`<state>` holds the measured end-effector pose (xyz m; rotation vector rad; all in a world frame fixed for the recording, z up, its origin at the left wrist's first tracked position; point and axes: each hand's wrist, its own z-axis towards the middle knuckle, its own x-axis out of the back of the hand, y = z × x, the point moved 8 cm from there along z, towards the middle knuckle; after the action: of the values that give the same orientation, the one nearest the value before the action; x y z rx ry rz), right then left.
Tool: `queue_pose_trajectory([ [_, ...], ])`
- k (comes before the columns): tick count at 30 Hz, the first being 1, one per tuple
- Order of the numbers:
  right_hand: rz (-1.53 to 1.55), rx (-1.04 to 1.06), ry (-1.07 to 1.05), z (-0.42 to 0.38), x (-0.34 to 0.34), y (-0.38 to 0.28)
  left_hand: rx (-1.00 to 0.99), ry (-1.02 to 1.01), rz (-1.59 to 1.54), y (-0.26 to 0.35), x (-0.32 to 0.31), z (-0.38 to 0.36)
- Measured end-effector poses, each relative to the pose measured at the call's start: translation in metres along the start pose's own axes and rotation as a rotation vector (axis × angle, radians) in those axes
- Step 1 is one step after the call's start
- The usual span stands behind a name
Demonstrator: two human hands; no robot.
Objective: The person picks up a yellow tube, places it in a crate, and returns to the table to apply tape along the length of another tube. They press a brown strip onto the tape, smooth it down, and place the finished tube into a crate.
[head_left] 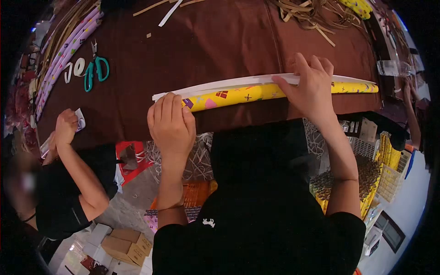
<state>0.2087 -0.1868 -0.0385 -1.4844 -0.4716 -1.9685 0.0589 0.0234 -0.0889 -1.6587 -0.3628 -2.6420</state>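
Note:
A long yellow roll (pixel 250 95) with colourful printed shapes lies across the near part of the brown-covered table. Along its far side runs a white strip (pixel 220 84), which stands partly away from the roll. My left hand (pixel 172 121) is closed over the roll's left end, fingers on top and pressed together. Farther right, my right hand (pixel 312 87) lies across the roll and the strip, thumb to the left and bent fingers on the far side. Its exact contact under the palm is hidden.
Teal-handled scissors (pixel 95 71) lie at left beside a white tape roll (pixel 79 67). Purple patterned rolls (pixel 68 57) line the left edge; brown strips (pixel 307 13) are heaped at the back right. At left, a co-worker's hand (pixel 67 123) holds a small pale piece.

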Motion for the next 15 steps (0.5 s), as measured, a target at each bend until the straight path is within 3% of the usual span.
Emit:
queue_pose_trajectory([
  [15, 0.078, 0.067, 0.060, 0.005, 0.023, -0.012, 0.059, 0.016, -0.007, 0.015, -0.006, 0.008],
])
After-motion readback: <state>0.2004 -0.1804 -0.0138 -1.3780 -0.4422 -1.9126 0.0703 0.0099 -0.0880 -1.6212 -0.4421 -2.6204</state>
